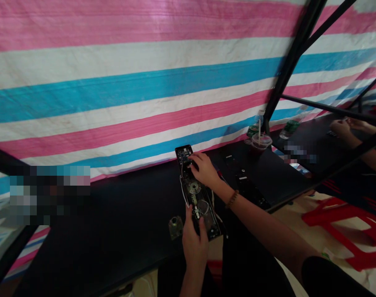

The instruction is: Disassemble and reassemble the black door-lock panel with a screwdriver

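A long black housing, opened up like a door lock's inner side (pixel 210 225), lies at the table's front edge. Inside it are a circuit board (pixel 184 155) at the far end, a round ringed part (pixel 194 187) in the middle and a small shiny metal piece (pixel 197 212) nearer me. My left hand (pixel 194 243) grips the near part of the housing, thumb and forefinger on either side of the metal piece. Over the far end, my right hand (pixel 205 170) has its fingertips pinched by the board; what they hold is too small to tell. A white wire (pixel 182 187) runs along the left side.
A squarish metal part (pixel 175 227) lies left of the housing on the black table (pixel 120 218). Dark flat panels (pixel 250 185) lie to the right, with a straw cup (pixel 261 141) and a bottle (pixel 252 128) behind. Another person's hands (pixel 342 127) show beyond the black frame (pixel 287 70). Red stools (pixel 330 222) stand below.
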`<act>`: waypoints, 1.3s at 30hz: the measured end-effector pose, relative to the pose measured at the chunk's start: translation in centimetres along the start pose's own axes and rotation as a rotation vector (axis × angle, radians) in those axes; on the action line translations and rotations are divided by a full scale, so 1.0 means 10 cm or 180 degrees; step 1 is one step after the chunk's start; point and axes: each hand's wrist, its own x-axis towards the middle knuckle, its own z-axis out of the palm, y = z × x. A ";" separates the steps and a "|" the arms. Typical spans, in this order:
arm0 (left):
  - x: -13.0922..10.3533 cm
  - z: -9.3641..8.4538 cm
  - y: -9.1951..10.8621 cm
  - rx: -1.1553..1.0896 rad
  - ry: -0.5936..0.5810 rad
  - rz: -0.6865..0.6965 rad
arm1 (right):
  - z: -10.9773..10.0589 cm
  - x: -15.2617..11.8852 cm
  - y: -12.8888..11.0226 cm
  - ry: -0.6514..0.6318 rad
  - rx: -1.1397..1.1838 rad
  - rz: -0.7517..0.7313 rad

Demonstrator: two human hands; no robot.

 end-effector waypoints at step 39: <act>-0.01 0.04 0.02 -0.0078 0.0040 -0.0124 | -0.09 0.27 -0.05 -0.1004 -0.0858 0.0351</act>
